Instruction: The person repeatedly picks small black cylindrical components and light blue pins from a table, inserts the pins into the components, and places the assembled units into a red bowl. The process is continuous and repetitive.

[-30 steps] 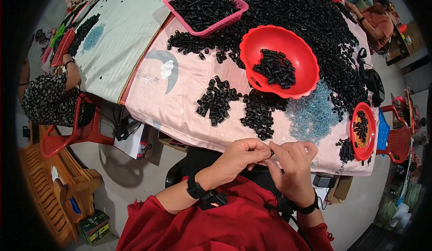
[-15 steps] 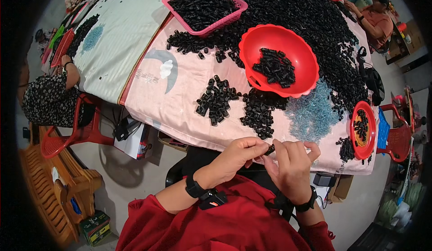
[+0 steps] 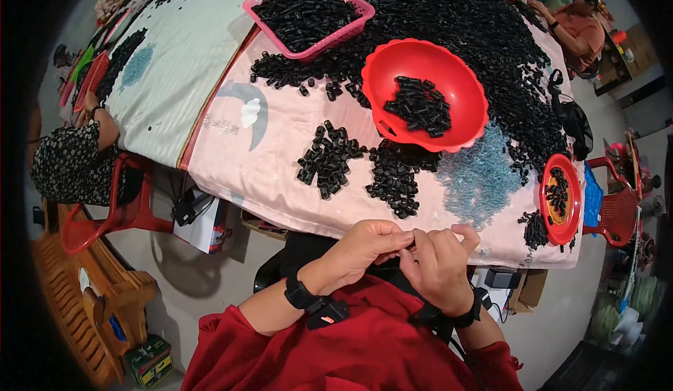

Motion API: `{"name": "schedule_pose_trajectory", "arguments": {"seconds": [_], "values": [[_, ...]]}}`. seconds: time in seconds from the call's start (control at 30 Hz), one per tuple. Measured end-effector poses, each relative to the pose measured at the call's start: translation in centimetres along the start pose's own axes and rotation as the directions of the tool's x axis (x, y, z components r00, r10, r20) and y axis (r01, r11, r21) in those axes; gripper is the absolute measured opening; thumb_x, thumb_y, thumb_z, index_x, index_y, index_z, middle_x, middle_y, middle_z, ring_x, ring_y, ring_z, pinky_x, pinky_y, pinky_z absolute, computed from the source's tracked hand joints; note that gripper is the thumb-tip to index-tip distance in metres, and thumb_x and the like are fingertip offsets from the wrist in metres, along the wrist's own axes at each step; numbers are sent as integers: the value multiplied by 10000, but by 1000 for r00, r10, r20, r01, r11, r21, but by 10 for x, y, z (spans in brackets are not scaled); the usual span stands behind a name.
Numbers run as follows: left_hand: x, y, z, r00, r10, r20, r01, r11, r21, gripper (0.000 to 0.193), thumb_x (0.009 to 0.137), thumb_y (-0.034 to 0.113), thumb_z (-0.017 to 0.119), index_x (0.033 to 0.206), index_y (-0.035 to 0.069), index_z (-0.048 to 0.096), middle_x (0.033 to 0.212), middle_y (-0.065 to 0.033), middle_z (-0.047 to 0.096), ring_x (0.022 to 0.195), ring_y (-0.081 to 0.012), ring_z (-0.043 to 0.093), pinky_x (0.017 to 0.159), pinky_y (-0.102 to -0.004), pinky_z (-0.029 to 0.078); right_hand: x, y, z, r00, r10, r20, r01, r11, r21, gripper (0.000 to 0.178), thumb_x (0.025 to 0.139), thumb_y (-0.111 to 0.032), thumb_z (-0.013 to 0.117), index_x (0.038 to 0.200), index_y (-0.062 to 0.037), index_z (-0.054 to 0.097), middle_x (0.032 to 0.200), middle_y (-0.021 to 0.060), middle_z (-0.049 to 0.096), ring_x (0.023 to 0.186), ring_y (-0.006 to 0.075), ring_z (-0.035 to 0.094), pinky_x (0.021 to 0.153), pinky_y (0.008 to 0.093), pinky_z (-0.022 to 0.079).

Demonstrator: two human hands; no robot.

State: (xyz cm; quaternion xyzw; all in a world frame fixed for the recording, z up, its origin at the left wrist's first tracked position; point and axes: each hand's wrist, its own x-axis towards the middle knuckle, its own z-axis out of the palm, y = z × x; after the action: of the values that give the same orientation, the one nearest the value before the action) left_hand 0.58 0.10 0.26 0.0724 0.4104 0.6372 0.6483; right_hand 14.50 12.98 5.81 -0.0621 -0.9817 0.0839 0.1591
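Observation:
Close to the table's front edge, my left hand [image 3: 362, 251] and my right hand [image 3: 440, 268] meet with their fingertips together. My left thumb and forefinger pinch a small black plastic piece, of which only a sliver shows. The right fingers are bent in against it, and what they grip is hidden. Just beyond my hands lie two small heaps of short black cylindrical pieces, a left heap [image 3: 327, 161] and a right heap [image 3: 395, 181]. To their right is a spread of thin, clear bluish pins [image 3: 477, 181]. A red scalloped bowl [image 3: 459, 76] behind them holds more black pieces.
A pink basket [image 3: 364, 14] full of black parts stands farther back, beside a wide black pile [image 3: 449, 12]. At the right edge is a red oval tray [image 3: 576, 209]. Other people sit at the left and far right. A red chair [image 3: 144, 209] stands at left.
My fingertips have drawn closer together, and the black piece that showed between them is now mostly covered. The view has shifted slightly. The person at left has moved an arm.

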Motion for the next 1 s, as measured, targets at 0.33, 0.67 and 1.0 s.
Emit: {"name": "schedule_pose_trajectory", "arguments": {"seconds": [0.33,0.67,1.0], "values": [[0,7,-5,1000,17,3,-17,1000,18,282,1062,330,698,1140,59,709,967,-15,719,809,-56,620,604,-191,457,7,33,-2,985,158,-69,-142,969,201,310,880,-111,803,1167,-49,706,937,26,662,870,204,643,1009,455,344],[-2,13,-2,998,60,1,-59,995,-79,329,1121,255,596,1367,47,660,952,-3,699,798,-45,639,607,-185,466,-2,89,47,969,176,-171,-200,970,-136,140,892,-79,764,1017,-109,708,860,33,582,886,229,607,938,457,360],[2,-1,-11,984,160,77,-149,980,-130,330,1136,328,554,1286,43,628,1016,-29,680,785,-68,622,582,-210,472,5,89,49,972,198,-125,-212,970,-118,104,905,-111,773,980,-115,702,905,41,626,908,240,614,911,440,347]]}}
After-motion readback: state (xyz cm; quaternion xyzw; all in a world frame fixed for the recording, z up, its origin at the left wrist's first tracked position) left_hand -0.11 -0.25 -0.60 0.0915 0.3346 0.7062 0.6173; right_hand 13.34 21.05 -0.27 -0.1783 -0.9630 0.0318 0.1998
